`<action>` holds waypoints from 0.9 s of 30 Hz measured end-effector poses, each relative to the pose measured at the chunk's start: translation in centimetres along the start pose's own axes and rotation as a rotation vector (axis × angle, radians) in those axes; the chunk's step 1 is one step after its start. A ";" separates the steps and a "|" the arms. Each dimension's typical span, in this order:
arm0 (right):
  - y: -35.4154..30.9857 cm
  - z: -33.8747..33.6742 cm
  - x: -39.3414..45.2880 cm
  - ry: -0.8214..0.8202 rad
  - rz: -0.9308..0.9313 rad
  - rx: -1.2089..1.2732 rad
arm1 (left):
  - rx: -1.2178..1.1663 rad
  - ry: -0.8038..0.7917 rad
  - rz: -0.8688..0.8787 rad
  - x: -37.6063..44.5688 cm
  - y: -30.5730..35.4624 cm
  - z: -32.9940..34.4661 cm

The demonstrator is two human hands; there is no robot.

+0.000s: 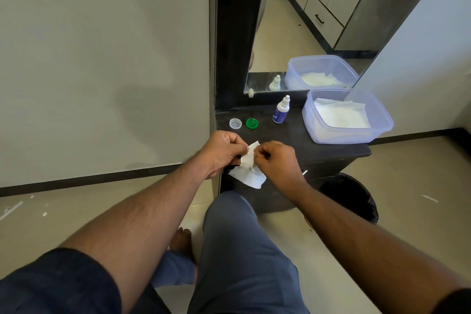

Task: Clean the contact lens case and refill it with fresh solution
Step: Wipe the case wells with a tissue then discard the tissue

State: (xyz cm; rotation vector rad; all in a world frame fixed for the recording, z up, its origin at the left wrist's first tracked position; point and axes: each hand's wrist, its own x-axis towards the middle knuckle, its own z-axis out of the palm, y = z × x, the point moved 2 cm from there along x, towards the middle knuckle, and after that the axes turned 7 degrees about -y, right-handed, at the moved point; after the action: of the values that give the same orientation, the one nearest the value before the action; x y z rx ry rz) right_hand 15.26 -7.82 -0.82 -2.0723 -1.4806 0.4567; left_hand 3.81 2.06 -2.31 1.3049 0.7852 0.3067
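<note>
A white tissue [248, 169] hangs between my hands over the front edge of the dark counter [293, 140]. My left hand [221, 151] is closed on the tissue's left side; whatever lies inside it, possibly the lens case body, is hidden. My right hand [276, 160] pinches the tissue's top with closed fingers. Two loose caps lie on the counter behind my hands: a clear one [235, 124] and a green one [252, 123]. A small solution bottle [280, 111] with a blue label and white nozzle stands upright to their right.
A translucent plastic tub [374, 132] holding white tissues sits at the counter's right end. A mirror [305, 23] leans behind the counter. A black waste bin [356, 196] stands on the floor at the right. My knee [229, 211] is just under the counter's edge.
</note>
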 end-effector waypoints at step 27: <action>-2.4 0.5 -0.6 0.190 0.878 1.480 | 0.671 0.245 0.702 -4.2 -0.6 3.6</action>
State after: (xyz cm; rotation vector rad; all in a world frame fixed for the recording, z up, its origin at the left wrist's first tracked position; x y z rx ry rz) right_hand 12.95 -7.67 0.18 -1.2401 0.1676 1.1531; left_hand 3.13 -3.36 -1.25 2.2013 0.6251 0.8212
